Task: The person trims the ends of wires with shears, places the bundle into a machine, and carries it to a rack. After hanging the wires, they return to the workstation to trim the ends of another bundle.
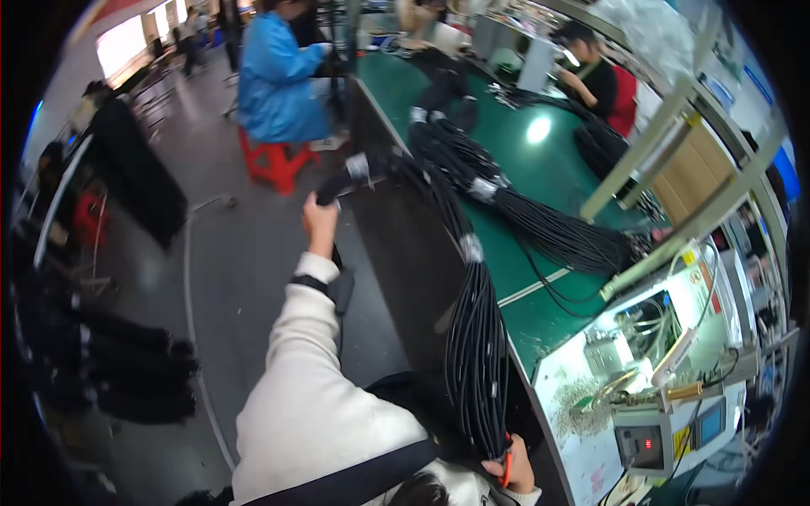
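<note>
Left hand, fingers closed on one end of the black cable bundle, mid-frame. Right hand grips the other end, lower centre, beside the green bench. Judgement: keep both grips firm and the bundle taut to avoid snagging.

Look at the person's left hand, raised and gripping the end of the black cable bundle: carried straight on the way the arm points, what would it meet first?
Probably the red plastic stool under the seated blue-coated worker. The left hand points up the grey floor aisle, holding the long black cable bundle; depth is hard to judge.
</note>
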Motion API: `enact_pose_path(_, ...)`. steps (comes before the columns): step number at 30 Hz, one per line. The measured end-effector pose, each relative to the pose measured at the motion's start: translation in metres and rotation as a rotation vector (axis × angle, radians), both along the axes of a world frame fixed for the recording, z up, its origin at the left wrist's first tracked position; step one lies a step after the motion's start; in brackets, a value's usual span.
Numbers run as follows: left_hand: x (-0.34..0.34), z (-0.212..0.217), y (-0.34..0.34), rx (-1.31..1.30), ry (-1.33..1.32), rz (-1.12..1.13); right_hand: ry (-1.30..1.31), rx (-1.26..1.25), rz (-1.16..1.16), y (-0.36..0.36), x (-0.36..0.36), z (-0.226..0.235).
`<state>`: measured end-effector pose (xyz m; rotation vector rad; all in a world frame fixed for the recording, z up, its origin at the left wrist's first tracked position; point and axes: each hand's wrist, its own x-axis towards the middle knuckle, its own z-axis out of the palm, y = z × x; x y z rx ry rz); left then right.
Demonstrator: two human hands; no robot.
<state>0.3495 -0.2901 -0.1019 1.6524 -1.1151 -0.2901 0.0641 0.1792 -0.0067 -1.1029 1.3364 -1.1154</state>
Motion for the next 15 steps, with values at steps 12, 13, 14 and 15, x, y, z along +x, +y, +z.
enact_pose_path(12,0.104,-0.147,0.165,0.635,0.16,0.098,0.416,0.176,0.444,-0.007,0.029,0.058)
enact_pose_path(13,0.122,-0.137,0.148,0.628,0.163,0.08,0.47,0.136,0.47,-0.015,0.037,0.063)
enact_pose_path(14,0.144,-0.126,0.127,0.535,0.129,0.07,0.524,0.095,0.5,-0.02,0.043,0.066)
enact_pose_path(15,0.173,-0.111,0.103,0.443,0.092,0.068,0.526,0.089,0.541,-0.028,0.039,0.063)
